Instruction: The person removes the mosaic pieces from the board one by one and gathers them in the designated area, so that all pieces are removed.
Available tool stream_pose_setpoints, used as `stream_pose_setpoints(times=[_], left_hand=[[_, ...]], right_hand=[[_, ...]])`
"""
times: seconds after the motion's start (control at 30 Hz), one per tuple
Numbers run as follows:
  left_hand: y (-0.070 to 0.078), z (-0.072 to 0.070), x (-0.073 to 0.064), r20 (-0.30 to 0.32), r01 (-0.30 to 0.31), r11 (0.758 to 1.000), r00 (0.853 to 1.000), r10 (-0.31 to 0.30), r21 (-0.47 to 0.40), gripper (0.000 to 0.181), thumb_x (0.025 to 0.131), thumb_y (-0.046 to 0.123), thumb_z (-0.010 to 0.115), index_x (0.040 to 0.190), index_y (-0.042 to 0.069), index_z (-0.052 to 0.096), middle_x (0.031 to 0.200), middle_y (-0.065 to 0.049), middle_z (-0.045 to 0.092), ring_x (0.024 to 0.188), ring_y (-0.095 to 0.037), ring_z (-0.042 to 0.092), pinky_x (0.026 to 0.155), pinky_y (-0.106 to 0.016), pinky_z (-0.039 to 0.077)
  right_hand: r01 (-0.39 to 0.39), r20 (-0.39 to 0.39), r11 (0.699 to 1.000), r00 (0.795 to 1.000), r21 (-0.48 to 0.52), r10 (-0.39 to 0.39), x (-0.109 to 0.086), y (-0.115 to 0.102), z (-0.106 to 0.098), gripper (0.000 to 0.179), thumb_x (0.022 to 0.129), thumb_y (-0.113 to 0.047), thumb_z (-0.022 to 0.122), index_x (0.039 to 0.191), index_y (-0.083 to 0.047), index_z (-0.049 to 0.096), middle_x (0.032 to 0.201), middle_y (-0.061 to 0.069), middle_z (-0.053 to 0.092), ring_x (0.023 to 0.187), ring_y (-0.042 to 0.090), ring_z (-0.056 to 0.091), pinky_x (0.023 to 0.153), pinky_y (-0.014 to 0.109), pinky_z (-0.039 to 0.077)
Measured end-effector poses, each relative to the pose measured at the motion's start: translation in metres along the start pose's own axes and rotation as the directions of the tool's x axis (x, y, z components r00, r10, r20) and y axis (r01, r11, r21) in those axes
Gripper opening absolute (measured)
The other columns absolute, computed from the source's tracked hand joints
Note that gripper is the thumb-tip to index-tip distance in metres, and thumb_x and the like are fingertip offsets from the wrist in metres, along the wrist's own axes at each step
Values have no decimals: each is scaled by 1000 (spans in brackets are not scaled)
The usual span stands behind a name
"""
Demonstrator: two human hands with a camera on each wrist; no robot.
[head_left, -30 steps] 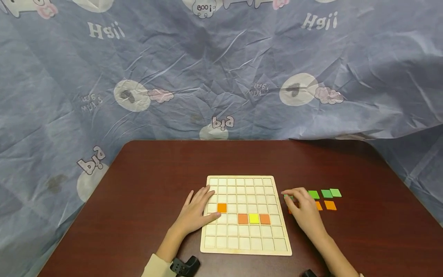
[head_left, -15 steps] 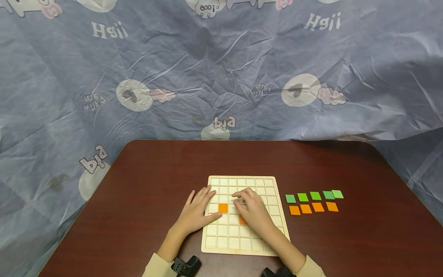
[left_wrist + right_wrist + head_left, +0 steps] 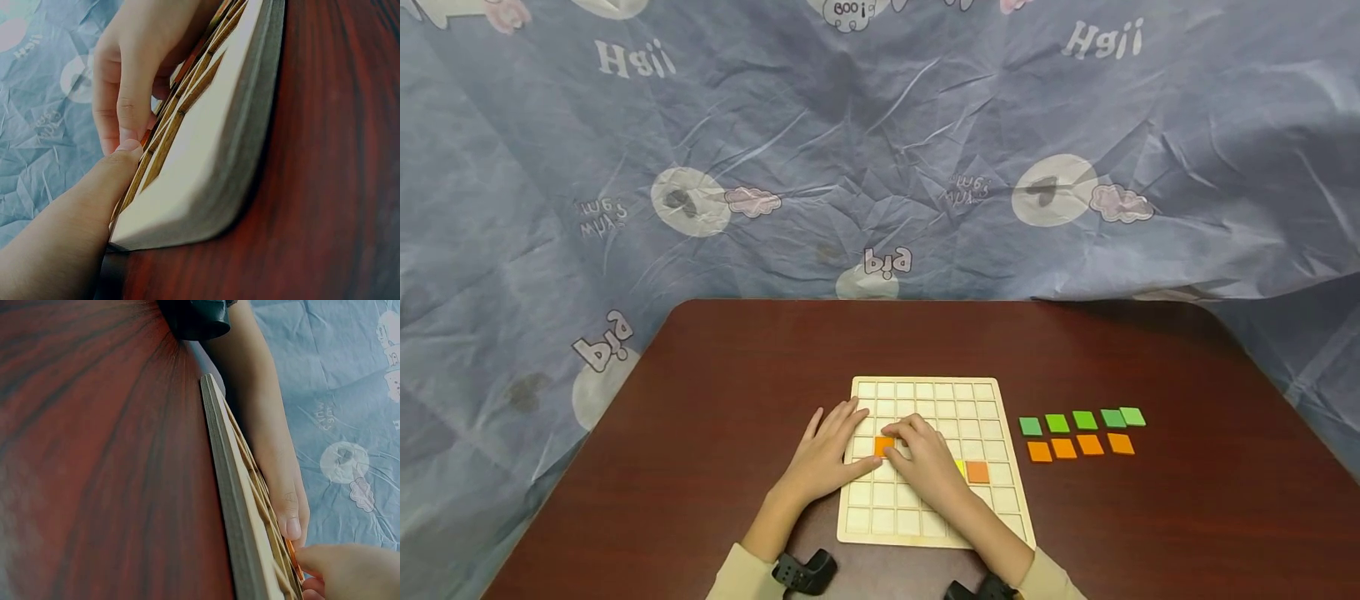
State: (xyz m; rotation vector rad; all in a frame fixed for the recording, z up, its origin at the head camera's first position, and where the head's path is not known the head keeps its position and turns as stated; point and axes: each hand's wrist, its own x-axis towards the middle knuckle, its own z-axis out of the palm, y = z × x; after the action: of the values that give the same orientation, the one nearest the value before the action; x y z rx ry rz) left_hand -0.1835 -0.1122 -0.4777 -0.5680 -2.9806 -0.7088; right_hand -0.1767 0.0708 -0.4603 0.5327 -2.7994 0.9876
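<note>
A pale wooden grid board (image 3: 872, 521) lies on the table with its cells in rows. My left hand (image 3: 822, 454) lies spread over the board's left edge, thumb reaching inward near an orange tile (image 3: 883, 447). With thumb and index finger, my right hand (image 3: 925, 467) pinches that orange tile at its right side. The right wrist view shows the orange tile's edge (image 3: 291, 553) between the left thumb and the right fingertips. Right of the right hand sit a partly covered yellow tile (image 3: 960, 467) and a darker orange tile (image 3: 977, 472).
On the table to the right of the board are two rows of loose tiles: several green tiles (image 3: 1057, 423) behind and several orange tiles (image 3: 1063, 448) in front. A bluish printed cloth (image 3: 850, 167) hangs behind the brown table (image 3: 760, 358).
My right hand has moved left from the green tiles, across the board, to the orange tile by the left thumb. The left hand has stayed in place.
</note>
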Motion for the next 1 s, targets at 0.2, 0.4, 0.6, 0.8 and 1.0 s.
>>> stream_pose_setpoints(times=[0.2,0.4,0.6,0.8,1.0], left_hand=[[3,-1,3,32,-3,1000,999,3,4,76,81,67,45,142,22,32,153,2,19,141,-17,18,114,-49,4],[2,0,3,21,4,1000,1000,-4,-2,76,81,66,45,141,22,33,153,2,19,141,-17,18,114,-48,4],[2,2,0,27,7,1000,1000,-7,-5,76,81,67,45,141,22,33,153,2,19,140,-17,18,114,-48,5],[1,0,-2,9,2,1000,1000,-2,-11,75,81,65,47,141,21,34,152,1,21,140,-19,20,114,-48,5],[0,-1,0,2,3,1000,1000,-3,-5,76,80,66,46,141,22,33,152,1,21,140,-18,19,113,-50,5]], right_hand=[[1,-19,1000,1000,-5,-1,-2,3,0,16,82,-23,67,97,-18,68,94,-6,56,80,8,52,71,26,39],[22,-16,1000,1000,-21,-22,-1,5,0,16,82,-23,66,98,-19,67,95,-5,57,80,7,52,71,26,39],[21,-2,1000,1000,-5,-21,-5,5,2,18,81,-22,67,99,-20,63,98,-6,59,84,7,53,74,28,40],[44,-14,999,999,5,-44,-3,3,2,17,80,-21,68,96,-21,61,96,-8,62,84,6,54,74,28,40],[44,9,999,999,24,-44,1,1,0,17,80,-24,68,95,-23,59,89,-8,64,80,6,55,74,27,38]])
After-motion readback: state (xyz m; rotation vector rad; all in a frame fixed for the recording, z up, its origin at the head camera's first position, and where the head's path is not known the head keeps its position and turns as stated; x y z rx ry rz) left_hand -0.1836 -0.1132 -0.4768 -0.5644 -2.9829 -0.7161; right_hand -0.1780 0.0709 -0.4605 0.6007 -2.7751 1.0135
